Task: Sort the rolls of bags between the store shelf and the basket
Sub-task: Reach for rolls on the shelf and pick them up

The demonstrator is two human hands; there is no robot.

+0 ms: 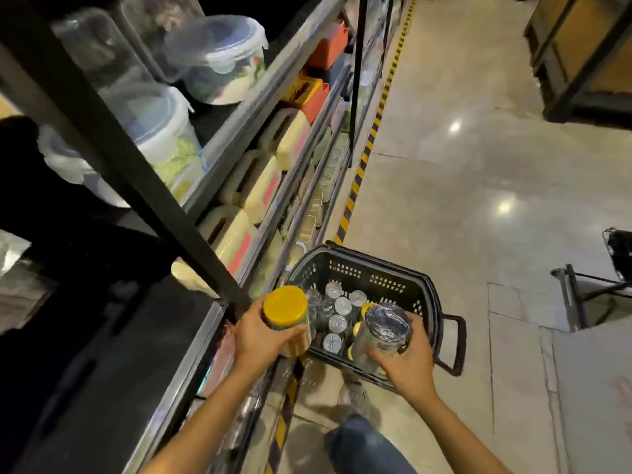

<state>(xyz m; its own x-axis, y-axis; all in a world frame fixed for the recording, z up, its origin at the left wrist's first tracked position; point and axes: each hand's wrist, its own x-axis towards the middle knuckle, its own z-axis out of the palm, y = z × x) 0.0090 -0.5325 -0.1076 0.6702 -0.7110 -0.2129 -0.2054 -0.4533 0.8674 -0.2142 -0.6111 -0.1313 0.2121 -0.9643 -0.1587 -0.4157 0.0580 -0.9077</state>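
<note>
A black plastic basket point(372, 268) stands on the floor beside the store shelf point(191, 340). Several rolls of bags point(337, 323) stand upright in it, most with silver ends, some yellow. My left hand point(263, 333) grips a yellow-ended roll point(286, 307), raised at the basket's left rim close to the shelf edge. Over the basket's near right part, my right hand point(407, 362) grips a silver-ended roll point(383, 330). The bottom of both held rolls is hidden by my fingers.
The shelf runs up the left with clear tubs point(219, 56), cream jugs point(253, 186) and orange boxes point(328, 46). A black upright post point(136, 172) crosses in front. Yellow-black tape point(362, 162) marks the shelf foot. Open tiled floor point(478, 186) lies right; my knee point(366, 446) is below.
</note>
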